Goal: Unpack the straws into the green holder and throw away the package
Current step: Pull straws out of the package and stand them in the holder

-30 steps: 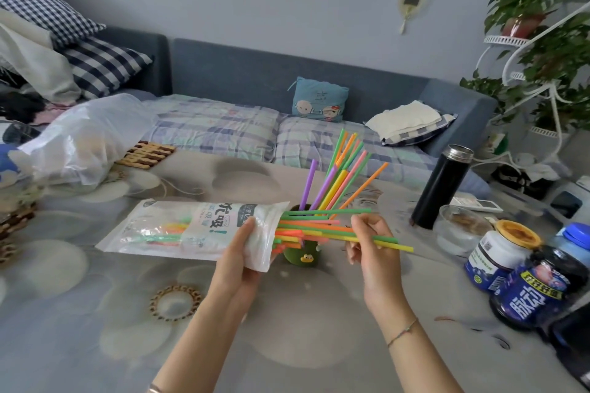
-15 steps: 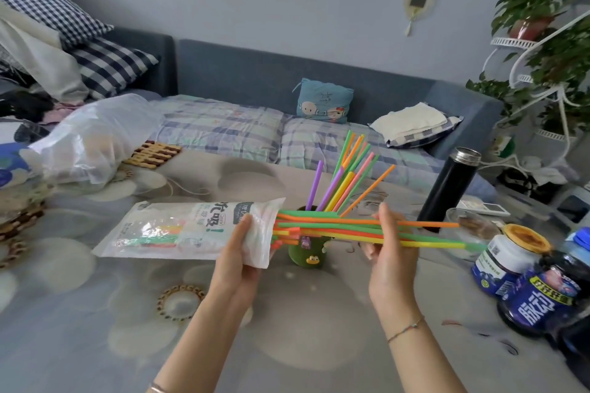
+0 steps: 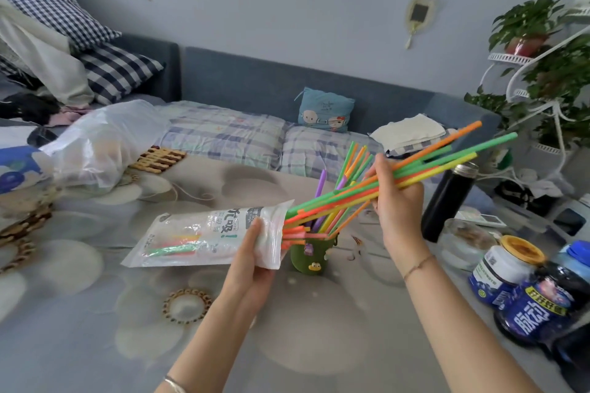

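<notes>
My left hand (image 3: 255, 252) grips the open end of a clear and white straw package (image 3: 204, 238), held level above the table. A few straws still lie inside it. My right hand (image 3: 394, 198) is closed around a bundle of green, orange and yellow straws (image 3: 443, 158), pulled mostly out of the package and tilted up to the right. Their lower ends are still at the package mouth. Just behind the package stands the green holder (image 3: 311, 257), with several colourful straws upright in it.
A black flask (image 3: 447, 201), a glass bowl (image 3: 463, 242) and several blue jars (image 3: 526, 297) crowd the table's right side. A plastic bag (image 3: 102, 143) and wooden trivets (image 3: 158, 159) lie at the far left. A plant stand (image 3: 549, 80) is at the right, a sofa behind.
My right hand has drawn the straw bundle further out of the package and swung its free end up and to the right. The left hand keeps the package about where it was.
</notes>
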{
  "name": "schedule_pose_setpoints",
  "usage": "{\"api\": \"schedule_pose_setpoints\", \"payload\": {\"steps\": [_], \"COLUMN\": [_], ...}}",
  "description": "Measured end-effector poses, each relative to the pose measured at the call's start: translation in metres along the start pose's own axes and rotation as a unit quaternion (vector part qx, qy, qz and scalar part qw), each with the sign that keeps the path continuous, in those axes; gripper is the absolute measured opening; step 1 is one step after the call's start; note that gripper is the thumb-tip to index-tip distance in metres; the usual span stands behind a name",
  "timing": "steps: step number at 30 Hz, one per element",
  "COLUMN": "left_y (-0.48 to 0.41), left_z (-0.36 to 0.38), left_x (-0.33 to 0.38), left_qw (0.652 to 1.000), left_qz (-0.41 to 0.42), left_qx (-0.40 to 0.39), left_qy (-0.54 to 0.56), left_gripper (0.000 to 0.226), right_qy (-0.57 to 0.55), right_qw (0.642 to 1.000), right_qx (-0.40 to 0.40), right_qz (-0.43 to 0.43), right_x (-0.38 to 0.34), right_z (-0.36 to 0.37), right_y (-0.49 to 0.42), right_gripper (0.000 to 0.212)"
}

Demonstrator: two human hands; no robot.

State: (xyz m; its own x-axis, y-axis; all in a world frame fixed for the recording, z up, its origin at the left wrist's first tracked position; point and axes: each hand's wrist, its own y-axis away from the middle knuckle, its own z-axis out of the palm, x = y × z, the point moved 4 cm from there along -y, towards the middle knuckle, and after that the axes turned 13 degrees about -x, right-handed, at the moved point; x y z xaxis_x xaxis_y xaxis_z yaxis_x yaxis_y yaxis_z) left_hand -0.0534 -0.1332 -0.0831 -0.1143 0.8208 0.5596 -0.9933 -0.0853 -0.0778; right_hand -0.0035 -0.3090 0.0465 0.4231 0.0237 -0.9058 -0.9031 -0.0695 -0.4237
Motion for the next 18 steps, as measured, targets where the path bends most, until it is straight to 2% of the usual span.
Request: {"api": "schedule_pose_setpoints", "payload": {"steps": [6, 12, 16, 18], "left_y": [0.0, 0.003, 0.009, 0.008], "left_z": [0.011, -0.007, -0.014, -0.024], "left_x": [0.01, 0.036, 0.037, 0.035], "left_qw": [1.0, 0.997, 0.996, 0.993], "left_qz": [0.013, 0.056, 0.056, 0.056], "left_qx": [0.005, 0.058, 0.07, 0.106], "left_qy": [0.028, 0.021, 0.007, 0.009], "left_gripper": [0.026, 0.045, 0.03, 0.036], "right_qy": [0.008, -0.046, -0.028, -0.016], "right_qw": [1.0, 0.996, 0.995, 0.995], "right_qx": [-0.03, 0.075, 0.093, 0.102], "right_qz": [0.0, -0.007, -0.003, -0.008], "right_x": [-0.015, -0.038, -0.04, -0.042], "right_z": [0.011, -0.024, -0.04, -0.047], "right_y": [-0.008, -0.019, -0.023, -0.026], "right_gripper": [0.039, 0.041, 0.041, 0.041]}}
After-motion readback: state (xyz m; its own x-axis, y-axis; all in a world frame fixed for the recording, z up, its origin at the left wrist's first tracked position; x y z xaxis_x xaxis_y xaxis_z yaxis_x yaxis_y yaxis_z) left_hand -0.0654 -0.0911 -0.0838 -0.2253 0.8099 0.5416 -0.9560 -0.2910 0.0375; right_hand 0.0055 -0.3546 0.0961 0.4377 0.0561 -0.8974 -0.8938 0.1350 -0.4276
